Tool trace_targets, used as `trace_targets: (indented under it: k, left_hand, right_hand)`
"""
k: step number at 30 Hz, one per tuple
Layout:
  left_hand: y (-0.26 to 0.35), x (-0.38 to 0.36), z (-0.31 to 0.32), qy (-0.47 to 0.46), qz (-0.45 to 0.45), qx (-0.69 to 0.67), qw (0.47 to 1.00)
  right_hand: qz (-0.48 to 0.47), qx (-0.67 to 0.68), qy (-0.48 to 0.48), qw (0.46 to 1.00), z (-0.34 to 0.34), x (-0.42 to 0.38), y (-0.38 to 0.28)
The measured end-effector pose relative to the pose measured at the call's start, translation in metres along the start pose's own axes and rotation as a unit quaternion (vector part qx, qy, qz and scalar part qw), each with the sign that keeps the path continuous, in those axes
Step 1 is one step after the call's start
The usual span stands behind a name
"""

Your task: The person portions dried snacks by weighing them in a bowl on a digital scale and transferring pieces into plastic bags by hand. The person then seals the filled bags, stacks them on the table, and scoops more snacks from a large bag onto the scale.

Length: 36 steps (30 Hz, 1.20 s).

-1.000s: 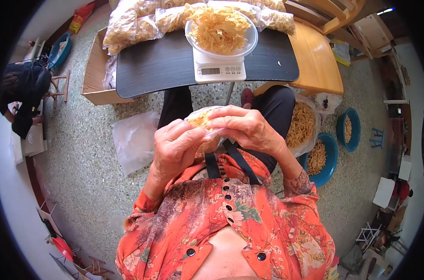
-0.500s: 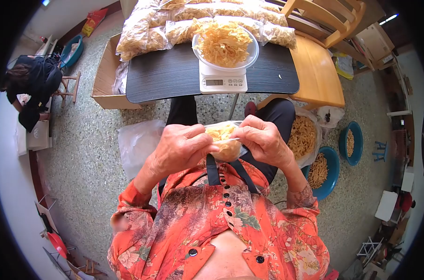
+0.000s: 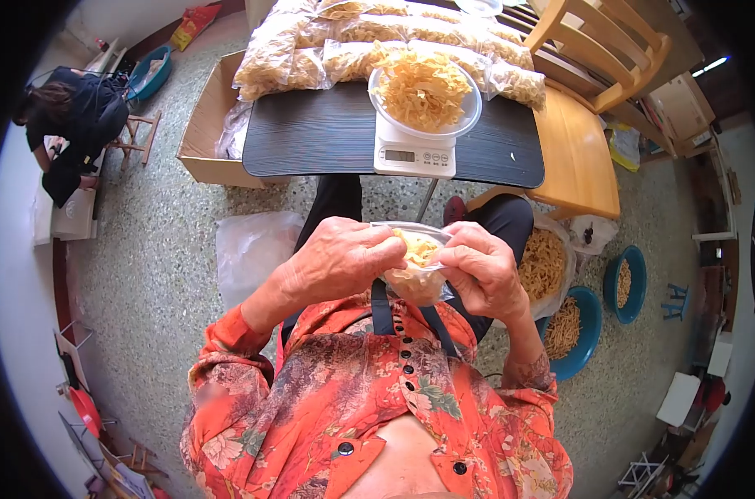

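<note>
A clear plastic bag of pale yellow dried flakes hangs over my lap. My left hand pinches one side of its mouth, and my right hand grips the other side. Between the hands the bag's mouth is parted, with flakes showing inside. Beyond them, on the dark table, a white digital scale carries a clear plastic bowl heaped with dried flakes. The digits on the scale are too blurred to read.
Filled bags are stacked at the table's back. A wooden chair stands right of it, a cardboard box left. An open sack of flakes and blue basins sit at my right. Another person sits at far left.
The camera view has shifted slightly, moving the table and scale a little right and down in the picture. Both hands keep hold of the bag, whose mouth looks parted slightly wider.
</note>
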<state>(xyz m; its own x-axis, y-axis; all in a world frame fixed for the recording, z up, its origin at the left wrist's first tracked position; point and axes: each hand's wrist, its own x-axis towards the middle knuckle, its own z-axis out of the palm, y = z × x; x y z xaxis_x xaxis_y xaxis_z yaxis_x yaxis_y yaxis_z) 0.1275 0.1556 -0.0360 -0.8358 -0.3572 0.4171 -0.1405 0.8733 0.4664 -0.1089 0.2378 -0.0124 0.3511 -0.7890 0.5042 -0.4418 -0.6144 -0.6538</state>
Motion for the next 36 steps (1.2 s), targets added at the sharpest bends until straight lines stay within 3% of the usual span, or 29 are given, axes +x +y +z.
trace_targets:
  k: [8,11,14,17,22,26,29,33,36]
  left_hand:
    - [0.004,-0.006,-0.005,0.049,0.000,0.013,0.999]
    - [0.013,0.001,-0.015,0.068,0.012,0.003,0.998]
    - [0.015,0.004,-0.021,0.090,0.028,-0.004,0.996]
    - [0.013,0.006,-0.024,0.131,-0.033,-0.033,0.990]
    - [0.006,0.009,-0.024,0.121,-0.040,-0.038,0.991]
    - [-0.002,0.012,-0.021,0.143,-0.036,-0.196,0.970]
    - [-0.010,0.006,-0.018,0.052,-0.095,-0.357,0.928]
    - [-0.008,0.008,-0.014,0.081,-0.111,-0.364,0.921]
    - [-0.003,0.009,-0.018,0.133,-0.105,-0.306,0.937]
  right_hand:
    - [0.087,0.018,-0.003,0.996,0.005,-0.006,-0.006]
    - [0.105,0.007,0.038,0.994,0.004,-0.004,-0.006]
    - [0.057,0.010,0.053,0.997,0.003,0.000,-0.003]
    - [0.076,0.018,0.059,0.995,0.004,0.004,-0.007]
    - [0.063,0.050,0.086,0.993,0.006,0.004,-0.006]
    - [0.050,0.077,0.065,0.994,0.003,0.006,-0.011]
    - [0.030,0.105,0.055,0.992,0.005,0.005,-0.009]
    - [0.025,0.083,0.069,0.994,0.005,0.007,-0.009]
    - [0.078,0.083,0.087,0.990,0.004,0.003,-0.008]
